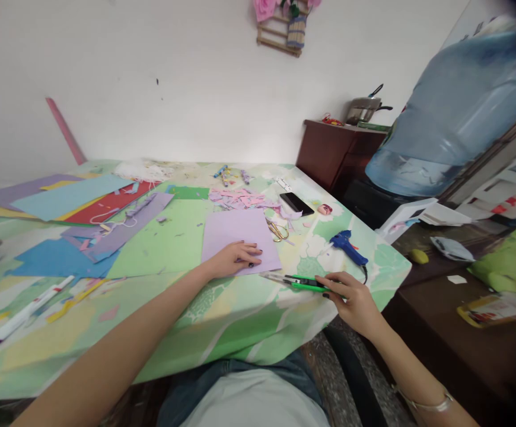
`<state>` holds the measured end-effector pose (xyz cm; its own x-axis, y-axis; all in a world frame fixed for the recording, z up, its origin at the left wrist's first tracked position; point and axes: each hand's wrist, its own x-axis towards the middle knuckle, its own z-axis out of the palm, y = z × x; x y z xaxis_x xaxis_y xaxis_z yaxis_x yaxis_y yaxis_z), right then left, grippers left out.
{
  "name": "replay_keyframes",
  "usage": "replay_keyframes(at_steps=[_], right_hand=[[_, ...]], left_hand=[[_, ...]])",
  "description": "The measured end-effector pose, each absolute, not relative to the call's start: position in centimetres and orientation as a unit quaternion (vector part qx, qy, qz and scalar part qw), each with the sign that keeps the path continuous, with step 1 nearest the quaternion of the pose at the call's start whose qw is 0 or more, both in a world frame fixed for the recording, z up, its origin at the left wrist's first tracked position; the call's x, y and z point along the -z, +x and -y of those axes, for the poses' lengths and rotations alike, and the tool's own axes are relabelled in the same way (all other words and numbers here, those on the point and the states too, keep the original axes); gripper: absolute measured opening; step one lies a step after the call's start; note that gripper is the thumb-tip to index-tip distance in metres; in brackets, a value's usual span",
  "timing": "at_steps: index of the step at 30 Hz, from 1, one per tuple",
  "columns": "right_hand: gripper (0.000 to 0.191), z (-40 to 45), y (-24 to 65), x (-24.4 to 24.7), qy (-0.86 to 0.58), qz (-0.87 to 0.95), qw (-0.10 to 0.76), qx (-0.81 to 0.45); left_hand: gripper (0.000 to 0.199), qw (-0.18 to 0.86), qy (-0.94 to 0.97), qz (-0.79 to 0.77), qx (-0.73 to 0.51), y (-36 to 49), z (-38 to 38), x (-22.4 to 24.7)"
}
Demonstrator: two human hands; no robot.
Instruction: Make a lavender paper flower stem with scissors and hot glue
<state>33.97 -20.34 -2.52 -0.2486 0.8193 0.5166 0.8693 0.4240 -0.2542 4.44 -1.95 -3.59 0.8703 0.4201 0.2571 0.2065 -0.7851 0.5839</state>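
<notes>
My left hand (235,259) lies flat with its fingers spread on a light purple sheet of paper (235,228). Between the fingers and thumb of my right hand (349,296) is a green utility knife (305,283), its blade pointing left near the sheet's lower right corner. Gold-handled scissors (277,230) lie at the sheet's right edge, partly covered by it. A light green sheet (164,228) is spread to the left of the purple one. Pink paper scraps (235,198) are heaped just behind.
A blue glue gun (349,247) with a cord and a black phone (296,203) lie on the right of the table. Coloured sheets (69,196) are piled at the left. Beyond the right edge stands a large water bottle (445,112).
</notes>
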Motion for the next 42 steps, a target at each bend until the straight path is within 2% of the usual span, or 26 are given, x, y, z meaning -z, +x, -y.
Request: replay_keyframes(at_steps=[15,24,42], right_hand=[[0.033,20.2,33.9,3.4,-0.568,0.763,0.307,0.038],[0.034,20.0,32.3,3.1,-0.549,0.782,0.29,0.057],[0.033,19.8,32.3,3.1,-0.548,0.777,0.306,0.046]], left_hand=[[0.027,0.294,0.918,-0.164,-0.211,4.5,2.1,3.5],[0.044,0.3,0.919,-0.158,-0.201,4.1,2.1,3.3],[0.043,0.293,0.921,-0.161,-0.199,4.3,2.1,3.2]])
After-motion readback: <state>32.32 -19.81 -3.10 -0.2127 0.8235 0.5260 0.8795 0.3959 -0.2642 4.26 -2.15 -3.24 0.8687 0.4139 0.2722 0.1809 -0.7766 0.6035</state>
